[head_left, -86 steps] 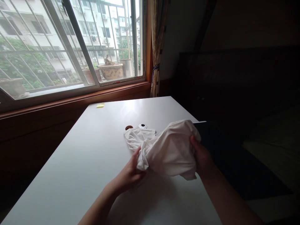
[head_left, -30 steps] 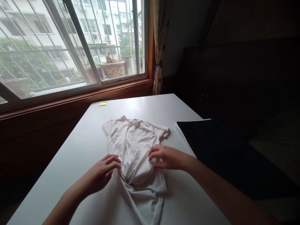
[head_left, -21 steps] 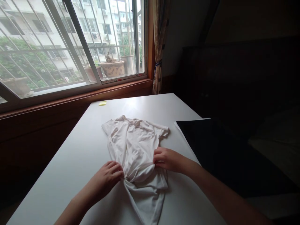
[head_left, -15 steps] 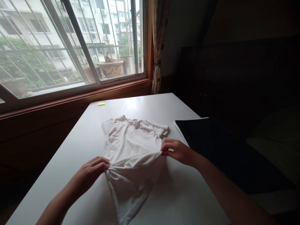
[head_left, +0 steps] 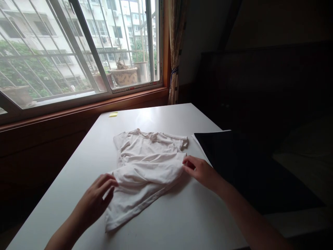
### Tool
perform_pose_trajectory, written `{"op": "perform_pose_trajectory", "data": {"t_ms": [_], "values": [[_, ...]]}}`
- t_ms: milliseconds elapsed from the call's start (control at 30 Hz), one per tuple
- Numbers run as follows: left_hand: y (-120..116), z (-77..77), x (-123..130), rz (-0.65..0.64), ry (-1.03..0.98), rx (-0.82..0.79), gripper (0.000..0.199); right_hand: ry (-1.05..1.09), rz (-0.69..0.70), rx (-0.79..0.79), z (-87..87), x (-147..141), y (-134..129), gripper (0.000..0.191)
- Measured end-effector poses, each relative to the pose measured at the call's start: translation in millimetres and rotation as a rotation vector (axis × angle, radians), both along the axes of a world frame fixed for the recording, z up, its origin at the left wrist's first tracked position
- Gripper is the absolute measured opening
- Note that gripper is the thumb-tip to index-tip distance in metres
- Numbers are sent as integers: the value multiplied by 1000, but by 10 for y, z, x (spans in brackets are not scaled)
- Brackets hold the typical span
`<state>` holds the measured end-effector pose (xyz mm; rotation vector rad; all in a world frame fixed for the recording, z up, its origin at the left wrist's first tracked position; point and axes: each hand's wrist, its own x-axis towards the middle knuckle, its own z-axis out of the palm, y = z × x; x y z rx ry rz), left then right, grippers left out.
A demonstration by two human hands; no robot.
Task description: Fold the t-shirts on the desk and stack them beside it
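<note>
A: Where's the white shirt (head_left: 148, 170)?
B: Middle of the table (head_left: 78, 166), lying on the top. Collar end points at the table's far edge, one short sleeve out to each side. Lower hem (head_left: 132, 211) runs skewed, one corner reaching toward the table's near-left. Cloth is creased across the width.
A: Left hand (head_left: 99, 194)?
B: Over the table's left half, at the shirt's left edge. Fingers half open, loosely curved, thumb apart from them. No grip on the cloth shows. Can't tell if the fingertips touch it.
A: Right hand (head_left: 200, 172)?
B: Toward the table's right side, fingertips at the shirt's right edge. Fingers bent, small gap behind thumb and forefinger. Can't tell if they pinch cloth.
A: Else on the table?
B: Yellow note (head_left: 113, 114), far-left corner. Dark flat piece (head_left: 247, 173) with a thin light border, at the table's right side, one corner over the top. Too dark to identify.
A: Beyond it?
B: Barred window (head_left: 80, 52) past the table's far-left, planter (head_left: 123, 76) behind the glass. Tied curtain (head_left: 174, 69) just past the far edge.
</note>
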<state>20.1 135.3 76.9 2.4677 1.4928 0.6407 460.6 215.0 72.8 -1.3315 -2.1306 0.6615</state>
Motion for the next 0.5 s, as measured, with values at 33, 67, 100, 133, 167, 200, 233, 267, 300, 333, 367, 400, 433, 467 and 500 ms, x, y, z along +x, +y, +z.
{"op": "perform_pose_trajectory", "data": {"t_ms": [33,67,100,133,167,200,233,267,300,333,367,400,433,467,500], "values": [[-67,18,128,-72,26,-84,17,3,115,-23,2,-17,-45,9],[-129,22,252,-129,56,-149,19,0,217,-31,-6,-35,-84,8],[-184,10,364,-160,88,-186,25,-9,290,-26,-26,-56,-116,10],[-228,-18,460,-170,121,-196,31,-25,329,-8,-57,-79,-141,17],[-260,-58,537,-165,154,-184,35,-45,336,18,-97,-105,-158,23],[-281,-106,592,-149,187,-159,35,-73,319,45,-141,-131,-170,26],[-292,-155,626,-131,221,-131,31,-107,289,72,-185,-156,-177,25],[-295,-199,640,-117,253,-106,27,-142,262,96,-223,-179,-182,20],[-293,-231,637,-107,279,-83,24,-173,245,122,-249,-198,-186,14],[-289,-247,618,-104,291,-57,22,-196,241,152,-261,-211,-194,11],[-287,-244,587,-102,283,-27,21,-202,246,185,-256,-216,-205,12],[-291,-220,547,-97,249,5,20,-187,259,217,-234,-214,-223,13],[-304,-176,503,-89,189,34,19,-147,272,244,-195,-205,-246,14],[-328,-116,459,-73,107,57,17,-87,279,257,-144,-191,-276,15],[-364,-45,418,-49,15,68,14,-14,277,260,-84,-175,-311,16]]}}
